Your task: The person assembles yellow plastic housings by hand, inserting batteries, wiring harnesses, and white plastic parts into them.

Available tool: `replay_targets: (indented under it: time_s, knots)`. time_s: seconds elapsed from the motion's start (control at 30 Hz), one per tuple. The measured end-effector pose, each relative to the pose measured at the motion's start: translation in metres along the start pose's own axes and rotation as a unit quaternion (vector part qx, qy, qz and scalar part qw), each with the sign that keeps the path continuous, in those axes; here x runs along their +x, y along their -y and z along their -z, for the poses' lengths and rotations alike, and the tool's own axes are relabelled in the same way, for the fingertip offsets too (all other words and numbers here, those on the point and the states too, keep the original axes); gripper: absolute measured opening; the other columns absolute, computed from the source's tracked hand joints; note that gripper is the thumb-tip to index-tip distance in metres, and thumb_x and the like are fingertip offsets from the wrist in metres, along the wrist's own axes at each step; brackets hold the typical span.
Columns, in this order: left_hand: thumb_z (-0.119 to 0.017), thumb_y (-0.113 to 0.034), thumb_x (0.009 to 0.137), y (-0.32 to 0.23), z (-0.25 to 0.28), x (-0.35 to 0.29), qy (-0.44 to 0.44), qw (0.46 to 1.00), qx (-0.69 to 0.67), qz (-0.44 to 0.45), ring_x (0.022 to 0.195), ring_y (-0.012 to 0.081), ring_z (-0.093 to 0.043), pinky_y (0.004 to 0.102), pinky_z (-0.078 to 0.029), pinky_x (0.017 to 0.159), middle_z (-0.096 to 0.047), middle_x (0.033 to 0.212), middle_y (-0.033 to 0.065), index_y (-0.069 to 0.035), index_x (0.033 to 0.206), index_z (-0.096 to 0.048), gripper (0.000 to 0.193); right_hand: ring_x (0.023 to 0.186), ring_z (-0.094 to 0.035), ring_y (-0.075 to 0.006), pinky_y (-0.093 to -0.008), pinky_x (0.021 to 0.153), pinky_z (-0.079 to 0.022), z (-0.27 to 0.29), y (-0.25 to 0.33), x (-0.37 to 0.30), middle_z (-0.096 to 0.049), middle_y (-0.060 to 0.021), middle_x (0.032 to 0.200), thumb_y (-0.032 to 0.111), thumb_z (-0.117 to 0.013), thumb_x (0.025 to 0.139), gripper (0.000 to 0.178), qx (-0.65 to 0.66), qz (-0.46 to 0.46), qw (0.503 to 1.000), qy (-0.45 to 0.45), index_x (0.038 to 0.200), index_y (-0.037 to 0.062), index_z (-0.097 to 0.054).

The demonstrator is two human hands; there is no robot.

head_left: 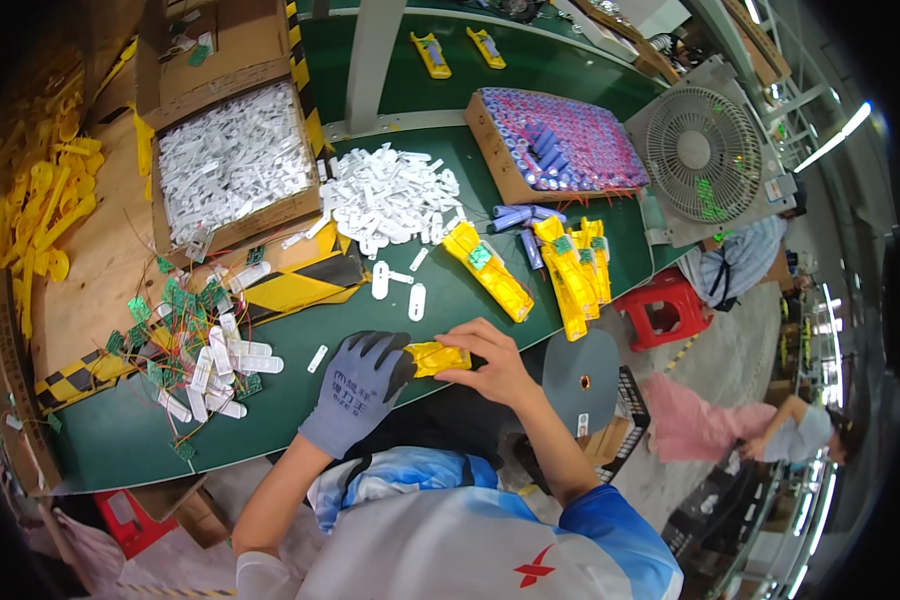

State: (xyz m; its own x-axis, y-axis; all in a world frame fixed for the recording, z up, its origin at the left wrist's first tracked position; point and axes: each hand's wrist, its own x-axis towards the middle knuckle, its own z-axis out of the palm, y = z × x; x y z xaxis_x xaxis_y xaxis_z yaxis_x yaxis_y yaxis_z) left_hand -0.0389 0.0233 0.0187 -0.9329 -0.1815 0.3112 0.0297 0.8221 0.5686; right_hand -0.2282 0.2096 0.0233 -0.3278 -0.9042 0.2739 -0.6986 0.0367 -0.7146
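Observation:
At the near edge of the green bench, both my hands hold one yellow plastic housing (434,359). My left hand (354,395), in a grey glove with dark fingertips, is closed on its left end. My bare right hand (494,364) pinches its right end between thumb and fingers. Beyond it lies a yellow housing with a green circuit board (485,262), and several more yellow housings (568,275) sit together to the right. Small white plastic plates (417,301) lie just ahead of my hands. What the glove covers of the held housing is hidden.
A heap of white plastic parts (390,195) lies beside a full carton (235,160). Wired circuit boards with white pieces (210,365) are piled left. Purple cylindrical cells fill a box (560,140) near a fan (700,150). A red stool (665,310) and another person (795,425) are at right.

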Motion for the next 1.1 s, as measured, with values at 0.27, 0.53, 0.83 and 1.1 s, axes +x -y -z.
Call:
replay_targets:
  time_s: [0.27, 0.53, 0.83, 1.1]
  knots:
    - [-0.081, -0.013, 0.081, 0.024, -0.005, -0.003, -0.053, 0.998, -0.031, 0.004, 0.117, 0.0318, -0.063, 0.0484, -0.048, 0.105, -0.068, 0.129, 0.0086, -0.012, 0.108, -0.065, 0.031, 0.099, -0.068, -0.0243, -0.0332, 0.087, -0.056, -0.002, -0.001, 0.016, -0.072, -0.0085, 0.109, 0.011, -0.093, 0.075, 0.050, 0.005, -0.005, 1.000, 0.019, 0.123, 0.0055, -0.077]
    - [-0.082, -0.011, 0.077, 0.032, -0.003, 0.003, -0.058, 0.996, -0.058, -0.040, 0.112, 0.0346, -0.063, 0.0495, -0.049, 0.101, -0.068, 0.124, 0.0105, -0.012, 0.098, -0.061, 0.029, 0.085, -0.076, -0.0254, -0.0359, 0.078, -0.059, -0.004, 0.001, 0.091, -0.077, -0.0146, 0.097, 0.015, -0.081, 0.092, 0.027, -0.057, -0.182, 0.976, -0.101, 0.115, 0.0010, -0.076]
    - [-0.080, -0.020, 0.079, 0.043, -0.002, 0.002, -0.015, 0.997, -0.054, -0.045, 0.115, 0.0343, -0.062, 0.0501, -0.047, 0.104, -0.065, 0.126, 0.0137, -0.006, 0.117, -0.063, 0.044, 0.077, -0.071, -0.0331, -0.0424, 0.070, -0.056, -0.024, -0.019, 0.110, -0.076, -0.0134, 0.094, 0.011, -0.077, 0.091, 0.013, -0.224, -0.142, 0.959, -0.101, 0.097, 0.0012, -0.072]
    - [-0.083, -0.013, 0.074, 0.041, -0.003, 0.004, -0.058, 0.996, -0.049, -0.046, 0.109, 0.0337, -0.064, 0.0497, -0.051, 0.099, -0.068, 0.125, 0.0108, -0.012, 0.097, -0.057, 0.034, 0.087, -0.076, -0.0164, -0.0301, 0.079, -0.060, -0.005, -0.014, 0.068, -0.079, -0.0108, 0.107, 0.003, -0.073, 0.094, 0.010, 0.082, -0.161, 0.978, -0.108, 0.101, -0.0007, -0.067]
